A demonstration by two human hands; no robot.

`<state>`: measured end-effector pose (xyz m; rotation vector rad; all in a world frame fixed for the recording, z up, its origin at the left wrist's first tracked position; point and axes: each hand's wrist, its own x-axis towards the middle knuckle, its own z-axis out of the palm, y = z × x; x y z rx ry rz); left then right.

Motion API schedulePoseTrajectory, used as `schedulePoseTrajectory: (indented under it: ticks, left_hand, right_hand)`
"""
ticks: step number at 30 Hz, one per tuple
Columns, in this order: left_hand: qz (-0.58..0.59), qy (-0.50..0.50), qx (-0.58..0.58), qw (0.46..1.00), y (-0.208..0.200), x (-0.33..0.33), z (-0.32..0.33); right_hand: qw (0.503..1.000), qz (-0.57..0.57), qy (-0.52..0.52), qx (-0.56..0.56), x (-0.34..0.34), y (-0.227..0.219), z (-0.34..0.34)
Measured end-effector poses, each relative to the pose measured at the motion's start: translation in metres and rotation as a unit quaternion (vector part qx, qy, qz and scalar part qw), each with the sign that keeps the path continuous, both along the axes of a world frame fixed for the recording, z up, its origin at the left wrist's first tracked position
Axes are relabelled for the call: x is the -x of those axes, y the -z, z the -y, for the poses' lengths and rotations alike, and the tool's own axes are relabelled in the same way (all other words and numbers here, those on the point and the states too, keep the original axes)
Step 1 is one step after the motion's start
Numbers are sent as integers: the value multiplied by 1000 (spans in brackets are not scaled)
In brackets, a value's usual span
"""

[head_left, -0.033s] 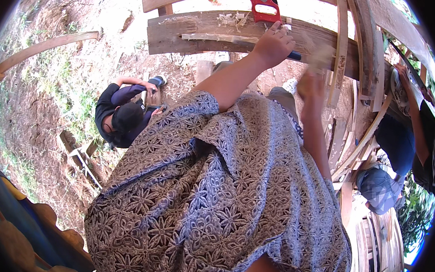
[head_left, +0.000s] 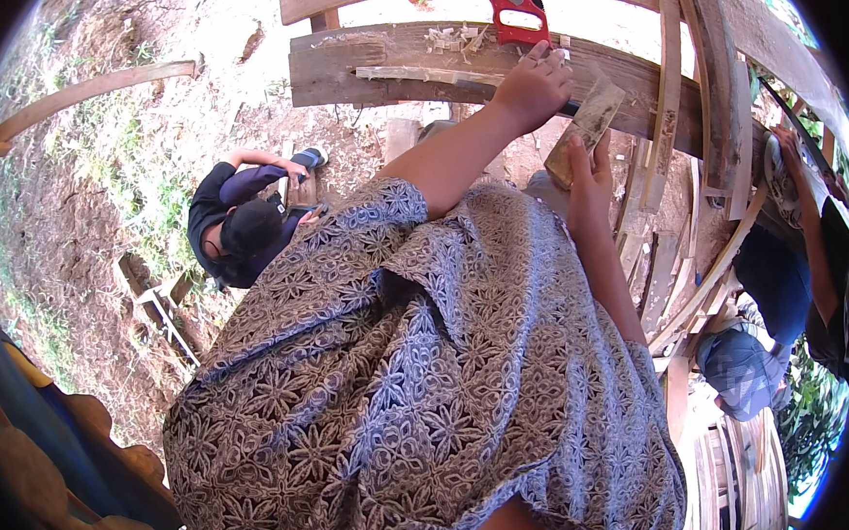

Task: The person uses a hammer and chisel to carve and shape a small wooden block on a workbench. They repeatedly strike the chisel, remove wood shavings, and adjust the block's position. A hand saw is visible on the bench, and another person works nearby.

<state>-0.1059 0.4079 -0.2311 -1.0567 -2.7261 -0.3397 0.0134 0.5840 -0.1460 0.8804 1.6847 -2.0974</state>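
My left hand (head_left: 534, 92) is closed round what looks like a chisel (head_left: 570, 110) lying along a wide plank (head_left: 324, 76). Most of the tool is covered by my fingers; a dark bit of handle shows to their right. In my right hand (head_left: 590, 178), a short, rough wooden block (head_left: 597, 108) is gripped near its lower end, its upper end tilted right over the plank's near edge. A pale cut strip (head_left: 417, 73) runs along the plank left of my left hand. Just beyond my fingers is a saw with a red handle (head_left: 499, 12).
Wood chips (head_left: 446, 39) lie on the plank. Upright boards (head_left: 665, 105) cross it at right. A person in dark clothes (head_left: 242, 230) crouches at left; another in a cap (head_left: 741, 372) is low at right, near a person's arm (head_left: 809, 211). Loose wood strips (head_left: 671, 280) lie at right.
My right hand and the wooden block, blurred by motion before, now show sharply. The hand has shifted slightly left and nearer to me. My left hand has barely moved.
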Motion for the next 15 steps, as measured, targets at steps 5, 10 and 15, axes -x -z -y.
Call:
schedulePoseTrajectory:
  ticks: [5, 10, 15]
  left_hand:
    - [6, 0, 55, 998, -9, 0, 4]
    - [7, 3, 51, 999, -14, -4, 5]
    - [-15, 19, 80, 996, -19, -1, 8]
  right_hand:
    - [991, -29, 118, -49, -6, -18, -36]
    - [992, 18, 17, -123, -1, -26, -3]
    - [998, -2, 23, -50, 0, -33, -14]
